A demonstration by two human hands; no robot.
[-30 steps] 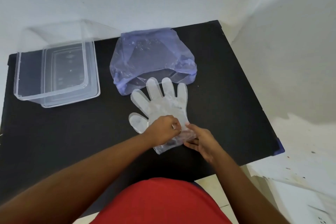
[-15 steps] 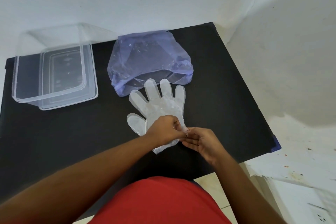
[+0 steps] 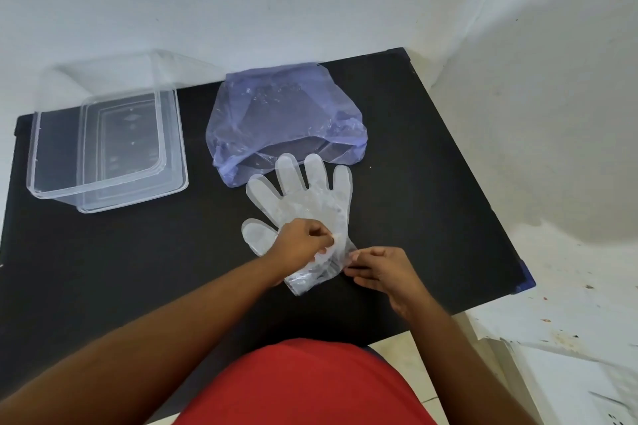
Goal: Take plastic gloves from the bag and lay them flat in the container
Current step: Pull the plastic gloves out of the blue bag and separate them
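Observation:
A clear plastic glove (image 3: 303, 203) lies flat on the black table (image 3: 431, 183), fingers pointing away from me toward the bag. My left hand (image 3: 300, 241) pinches the glove near its wrist part. At the cuff's right edge, my right hand (image 3: 379, 269) pinches the same glove. The bluish translucent bag (image 3: 283, 114) sits just beyond the glove's fingertips, its mouth facing me. A clear rectangular container (image 3: 103, 145) stands at the far left of the table, nothing visible inside it.
White walls close in behind the table and on its right. The table's right front corner (image 3: 524, 283) ends near a paint-spattered white surface. My red shirt fills the bottom of the view.
Both hands stay on the glove's cuff with small finger movements. The glove, bag and container have not shifted on the table; only my head moved slightly.

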